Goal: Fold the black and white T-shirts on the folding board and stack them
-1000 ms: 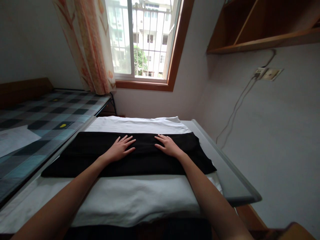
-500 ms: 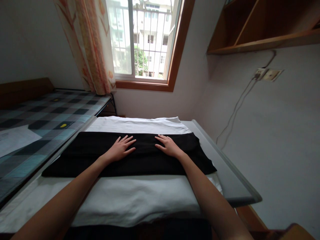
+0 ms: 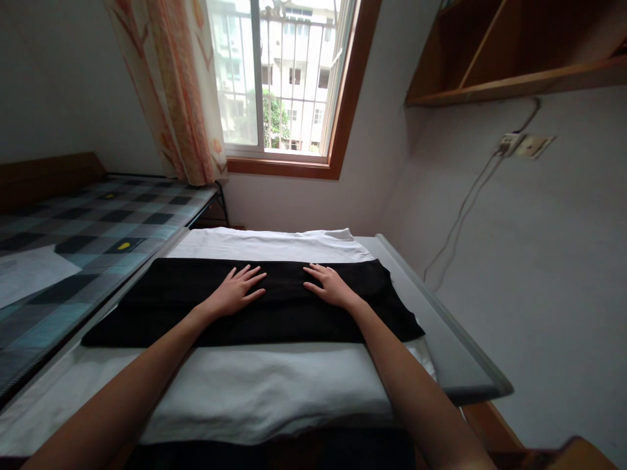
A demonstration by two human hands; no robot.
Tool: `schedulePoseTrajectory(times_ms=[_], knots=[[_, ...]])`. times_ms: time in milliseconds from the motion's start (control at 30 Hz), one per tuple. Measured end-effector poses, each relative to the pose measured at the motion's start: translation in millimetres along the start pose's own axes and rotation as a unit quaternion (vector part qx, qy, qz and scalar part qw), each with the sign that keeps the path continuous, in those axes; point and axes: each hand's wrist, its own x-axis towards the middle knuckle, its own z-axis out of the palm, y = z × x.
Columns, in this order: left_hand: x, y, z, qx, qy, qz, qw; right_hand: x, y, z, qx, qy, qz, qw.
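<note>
A folded black garment [image 3: 289,326], its exact kind unclear, lies flat across a white cloth [image 3: 274,385] on a grey-topped table [image 3: 435,333]. My left hand [image 3: 235,290] rests palm down on the black fabric, left of its middle, with fingers spread. On the right half, my right hand [image 3: 330,285] also lies flat with its fingers apart. A gap of bare black fabric separates the two hands, and neither grips anything. My forearms cover parts of the garment's near edge and of the white cloth.
To the left is a bed with a checked mattress [image 3: 142,205] and a white paper [image 3: 36,271] on it. A barred window [image 3: 294,85] and a curtain [image 3: 181,98] are behind the table. On the right wall are a wooden shelf [image 3: 490,88] and a socket with a cord [image 3: 509,143].
</note>
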Motion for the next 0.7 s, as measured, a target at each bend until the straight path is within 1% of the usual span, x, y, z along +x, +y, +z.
schedulePoseTrajectory(times_ms=[433,700], knots=[[0.8,-2.9,3.0,-0.004,0.005,0.003,1.0,-0.2,0.3,0.9,-0.005,0.005,-0.002,1.0],[0.1,-0.9,1.1,0.0,0.006,0.001,1.0,-0.7,0.1,1.9,-0.017,0.009,0.001,1.0]])
